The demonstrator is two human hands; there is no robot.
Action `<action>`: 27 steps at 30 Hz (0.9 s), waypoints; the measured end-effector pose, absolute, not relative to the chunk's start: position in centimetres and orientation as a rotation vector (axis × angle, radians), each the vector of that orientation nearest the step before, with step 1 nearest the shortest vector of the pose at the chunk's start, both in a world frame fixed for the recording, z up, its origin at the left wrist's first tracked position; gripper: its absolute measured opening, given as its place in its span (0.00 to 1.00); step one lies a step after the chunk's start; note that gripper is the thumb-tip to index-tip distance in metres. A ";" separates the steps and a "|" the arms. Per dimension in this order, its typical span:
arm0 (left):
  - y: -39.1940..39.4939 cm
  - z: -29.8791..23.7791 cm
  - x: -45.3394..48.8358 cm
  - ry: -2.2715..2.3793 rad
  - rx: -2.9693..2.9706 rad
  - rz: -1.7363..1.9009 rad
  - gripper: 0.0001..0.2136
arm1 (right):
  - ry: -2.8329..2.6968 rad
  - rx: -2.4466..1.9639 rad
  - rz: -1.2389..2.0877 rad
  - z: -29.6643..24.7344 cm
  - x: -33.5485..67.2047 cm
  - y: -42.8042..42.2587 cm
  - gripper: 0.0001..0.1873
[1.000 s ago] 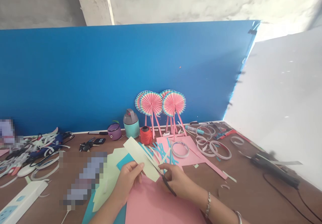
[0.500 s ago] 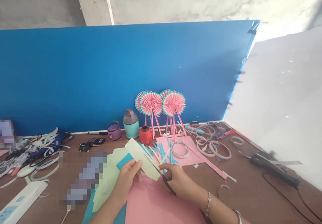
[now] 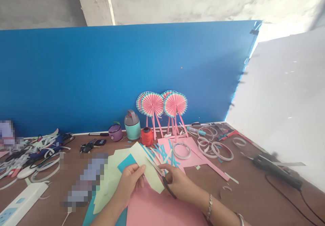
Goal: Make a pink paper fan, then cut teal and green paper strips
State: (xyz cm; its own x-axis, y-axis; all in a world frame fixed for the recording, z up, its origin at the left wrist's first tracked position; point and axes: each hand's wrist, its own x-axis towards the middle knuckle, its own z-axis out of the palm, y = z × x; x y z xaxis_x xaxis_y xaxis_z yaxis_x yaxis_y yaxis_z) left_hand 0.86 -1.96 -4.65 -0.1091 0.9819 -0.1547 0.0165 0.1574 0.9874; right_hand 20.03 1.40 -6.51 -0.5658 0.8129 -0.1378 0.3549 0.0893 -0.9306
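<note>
Between the thumb and fingers of my left hand [image 3: 132,178] is a pale green strip of paper [image 3: 142,156], held slanting above the table. My right hand [image 3: 175,178] grips black-handled scissors [image 3: 166,183], and their blades lie along the right edge of the strip. Under both hands rests a large pink sheet [image 3: 162,205]. Pale green sheets [image 3: 108,182] and a blue piece of paper [image 3: 126,162] lie by my left hand. Thin cut strips of blue and pale paper [image 3: 161,151] are scattered just beyond the scissors.
Pink round paper fans [image 3: 175,105] stand against the blue partition [image 3: 101,77], near a teal flask [image 3: 132,129]. Rolls of tape [image 3: 222,151] lie right of centre, a glue gun [image 3: 276,170] farther right. Tangled cables [image 3: 35,158] and a white power strip [image 3: 22,204] occupy the left.
The pale green strip has shifted slightly right and down. The scissors have moved a little, with their blades now farther up against the strip's right edge.
</note>
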 end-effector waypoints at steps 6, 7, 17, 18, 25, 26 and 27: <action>-2.2 -4.6 1.2 1.339 1.032 1.142 0.18 | -1.929 -1.145 1.467 -7.0 19.9 1.3 0.28; -2.1 -4.6 1.3 1.330 1.030 1.144 0.18 | -1.925 -1.145 1.472 -7.0 19.8 1.3 0.27; -2.1 -4.5 1.2 1.316 1.029 1.150 0.17 | -1.923 -1.117 1.519 -6.7 20.0 1.3 0.26; -2.1 -4.5 1.3 1.314 1.025 1.147 0.17 | -1.924 -1.112 1.514 -6.7 19.9 1.3 0.25; -2.0 -4.6 1.3 1.317 1.020 1.140 0.18 | -1.924 -1.120 1.497 -6.3 19.8 1.1 0.25; -2.0 -4.6 1.3 1.313 1.017 1.143 0.18 | -1.922 -1.127 1.500 -6.2 19.8 1.1 0.25; -2.0 -4.7 1.2 1.312 1.013 1.142 0.18 | -1.919 -1.134 1.505 -6.1 19.8 1.1 0.25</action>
State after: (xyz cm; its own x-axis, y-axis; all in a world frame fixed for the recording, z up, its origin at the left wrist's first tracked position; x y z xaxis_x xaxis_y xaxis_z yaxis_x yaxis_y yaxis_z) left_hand 1.23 -1.99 -4.65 -0.0661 0.9811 -0.1817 -0.0444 0.1791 0.9828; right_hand 19.82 1.10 -6.10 -0.5618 0.8159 -0.1366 0.3274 0.0676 -0.9424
